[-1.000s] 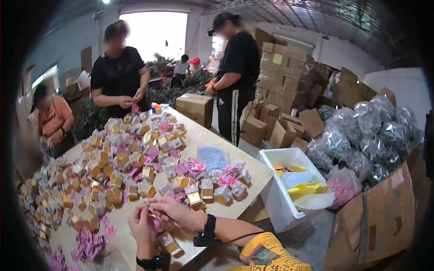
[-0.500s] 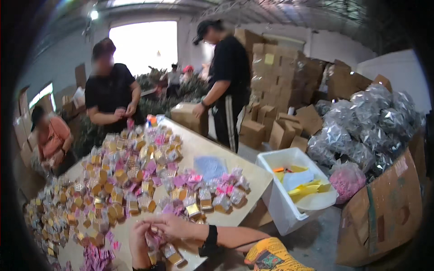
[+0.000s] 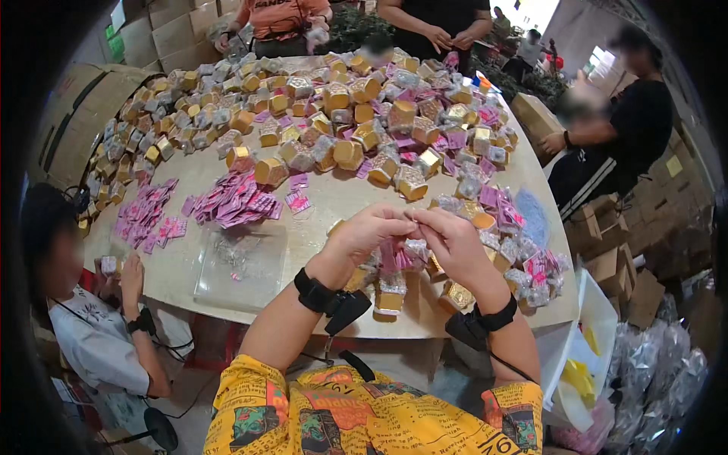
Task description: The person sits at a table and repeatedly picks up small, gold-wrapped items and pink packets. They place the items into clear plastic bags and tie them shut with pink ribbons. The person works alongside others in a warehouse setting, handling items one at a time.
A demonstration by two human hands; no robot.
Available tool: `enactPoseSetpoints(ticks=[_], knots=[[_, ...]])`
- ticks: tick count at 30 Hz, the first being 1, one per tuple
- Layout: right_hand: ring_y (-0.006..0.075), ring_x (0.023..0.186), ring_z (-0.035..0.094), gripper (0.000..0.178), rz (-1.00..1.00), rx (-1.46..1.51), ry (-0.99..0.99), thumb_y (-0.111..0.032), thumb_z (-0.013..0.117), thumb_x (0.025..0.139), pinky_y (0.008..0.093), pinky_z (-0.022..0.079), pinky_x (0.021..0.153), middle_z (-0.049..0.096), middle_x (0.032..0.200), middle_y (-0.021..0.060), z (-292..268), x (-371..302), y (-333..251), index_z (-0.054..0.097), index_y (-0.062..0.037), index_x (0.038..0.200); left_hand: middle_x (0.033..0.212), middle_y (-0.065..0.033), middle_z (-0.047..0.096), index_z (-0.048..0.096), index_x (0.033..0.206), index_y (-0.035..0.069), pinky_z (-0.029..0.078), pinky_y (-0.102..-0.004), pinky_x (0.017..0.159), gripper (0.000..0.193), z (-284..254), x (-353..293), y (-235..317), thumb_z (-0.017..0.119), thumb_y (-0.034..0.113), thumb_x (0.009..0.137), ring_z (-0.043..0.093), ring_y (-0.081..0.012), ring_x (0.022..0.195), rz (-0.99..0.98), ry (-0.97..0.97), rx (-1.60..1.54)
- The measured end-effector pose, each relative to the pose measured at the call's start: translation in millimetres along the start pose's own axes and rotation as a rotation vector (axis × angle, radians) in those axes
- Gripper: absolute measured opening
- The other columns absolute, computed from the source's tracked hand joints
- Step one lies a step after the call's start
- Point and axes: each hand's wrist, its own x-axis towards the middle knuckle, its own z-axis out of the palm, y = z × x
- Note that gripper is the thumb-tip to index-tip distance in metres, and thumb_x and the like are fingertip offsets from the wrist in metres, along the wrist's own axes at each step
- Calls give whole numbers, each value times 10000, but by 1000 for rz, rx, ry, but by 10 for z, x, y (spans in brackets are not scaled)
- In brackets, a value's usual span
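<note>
Over the near middle of the table, my left hand and my right hand meet with fingertips pinched together. Whatever they grip is too small or hidden to make out. Pink printed packets show just below my fingers; I cannot tell whether they are held or lie behind. Beneath my hands stands a small gold-based box with a clear wrapped top. Another gold box lies by my right wrist, among several more wrapped boxes and pink packets.
Many gold boxes cover the table's far side. A pile of pink packets lies behind a clear shallow tray. One co-worker sits at left; others stand across the table. At right is a white bin.
The view has swung left and down, so the table now fills the middle. My hands remain together, with their fingertips now pinched.
</note>
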Motion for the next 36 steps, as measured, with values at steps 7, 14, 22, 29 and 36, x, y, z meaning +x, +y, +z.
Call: enactPoseSetpoints(ticks=[7, 14, 22, 29, 36], knots=[[327, 741, 605, 141, -30, -7, -6, -59, 575, 809, 374, 479, 652, 609, 818, 153, -35, 76, 45, 622, -26, 938, 776, -27, 621, 642, 826, 14, 433, -233, 666, 149, -28, 31, 14, 573, 144, 847, 554, -98, 699, -3, -15, 36], [338, 742, 593, 70, -24, -100, 37, -79, 581, 784, 405, 473, 647, 582, 763, 157, 32, 181, 155, 572, -15, 811, 757, -48, 617, 634, 852, -9, 446, -227, 625, 145, 43, 45, 55, 561, 117, 858, 556, -106, 646, -40, 80, -20], [276, 631, 630, 100, 373, 462, -65, -110, 511, 819, 353, 495, 572, 625, 802, 135, -192, 332, 220, 532, -12, 811, 817, -96, 621, 524, 1024, -22, 472, -244, 636, 280, -6, -94, 25, 646, 47, 781, 604, -135, 714, 96, 199, -72], [229, 782, 650, 231, 290, 961, 41, -220, 418, 911, 313, 511, 661, 617, 864, 126, -989, 840, -409, 528, -17, 916, 1000, -104, 612, 467, 1141, 20, 468, -262, 789, 418, 4, -120, 23, 653, 23, 767, 599, -176, 940, 187, 32, 52], [249, 735, 622, 209, -109, 701, 207, -109, 378, 938, 332, 542, 712, 602, 796, 140, -2060, 1325, -1137, 506, 49, 890, 1354, -141, 419, 411, 1317, 48, 292, -393, 1040, 662, 365, -320, 378, 688, 120, 720, 393, -241, 1264, 601, 186, 535]])
